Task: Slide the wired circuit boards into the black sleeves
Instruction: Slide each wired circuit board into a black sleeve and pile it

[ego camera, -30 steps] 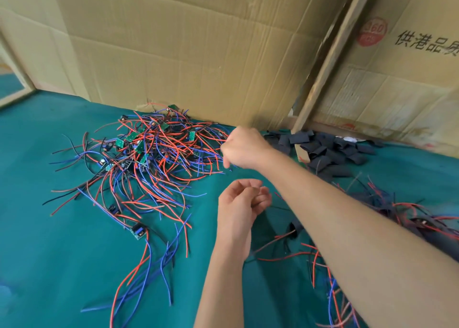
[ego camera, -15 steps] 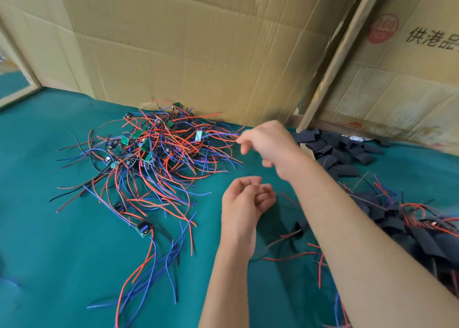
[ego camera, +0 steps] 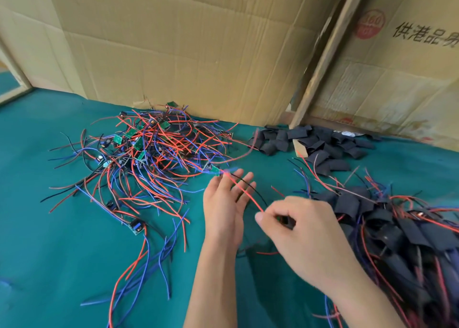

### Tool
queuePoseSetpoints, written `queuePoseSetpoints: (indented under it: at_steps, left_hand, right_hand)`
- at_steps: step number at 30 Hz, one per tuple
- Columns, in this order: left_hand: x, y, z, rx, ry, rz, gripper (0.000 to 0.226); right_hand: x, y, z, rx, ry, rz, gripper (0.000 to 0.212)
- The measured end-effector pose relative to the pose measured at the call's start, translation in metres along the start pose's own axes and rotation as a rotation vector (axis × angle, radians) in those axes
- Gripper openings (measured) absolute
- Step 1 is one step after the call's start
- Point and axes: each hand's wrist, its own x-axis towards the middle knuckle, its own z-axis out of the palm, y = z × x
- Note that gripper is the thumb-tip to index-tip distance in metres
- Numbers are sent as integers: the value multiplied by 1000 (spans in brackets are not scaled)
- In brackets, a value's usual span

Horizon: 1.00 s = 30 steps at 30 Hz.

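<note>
A tangled pile of wired circuit boards (ego camera: 149,153), green boards with red, blue and black leads, lies at the left on the teal cloth. Loose black sleeves (ego camera: 323,143) are heaped by the cardboard wall. My right hand (ego camera: 298,230) pinches the red and black leads of one small green board (ego camera: 213,170), which hangs blurred at the pile's near edge. My left hand (ego camera: 224,203) lies under those leads with straight fingers, its fingertips near the board, holding nothing.
A heap of sleeved boards (ego camera: 402,230) with trailing wires fills the right side. A lone board (ego camera: 135,225) with long leads lies near the left. Cardboard walls (ego camera: 198,54) and a wooden strip (ego camera: 320,66) close off the back.
My right hand drew back from the wire pile toward me, pulling one board out by its leads. My left hand went from curled to straight fingers.
</note>
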Motion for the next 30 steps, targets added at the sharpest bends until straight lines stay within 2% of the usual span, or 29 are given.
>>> queuePoseSetpoints:
  at_steps: [3,7,9,12,15,16,18,20,22,26,30]
  left_hand:
    - [-1,4,0,-42,-18,-15,22]
    - [-1,8,0,-8,-28,12,30]
    - [-2,8,-1,54,-74,18,35]
    - [-5,8,0,130,-154,-15,37]
    - [-7,8,0,176,-190,-20,33]
    - [-7,8,0,198,-194,-17,32]
    - [-8,8,-1,224,-233,-39,33]
    - [-9,9,-3,257,-316,-102,37]
    - [-11,10,-2,305,-410,-193,39]
    - [-16,7,-2,417,-601,-326,38]
    - [-19,5,-3,482,-756,-362,40]
  right_hand:
    - [-10,6,0,-115,-30,-17,35]
    - [-15,15,-10,-159,-96,69,28]
    - [-15,14,-20,-169,-207,83,29]
    - [-8,7,-34,-161,-483,65,27]
    - [9,4,-43,21,-659,32,39]
    - [15,5,-45,110,-637,50,47]
    - [27,9,-42,223,-441,98,53]
    - [40,13,-34,221,-211,153,43]
    - [49,17,-24,234,-88,204,34]
    - [54,27,-6,437,-24,304,23]
    - [59,35,-3,562,-15,374,34]
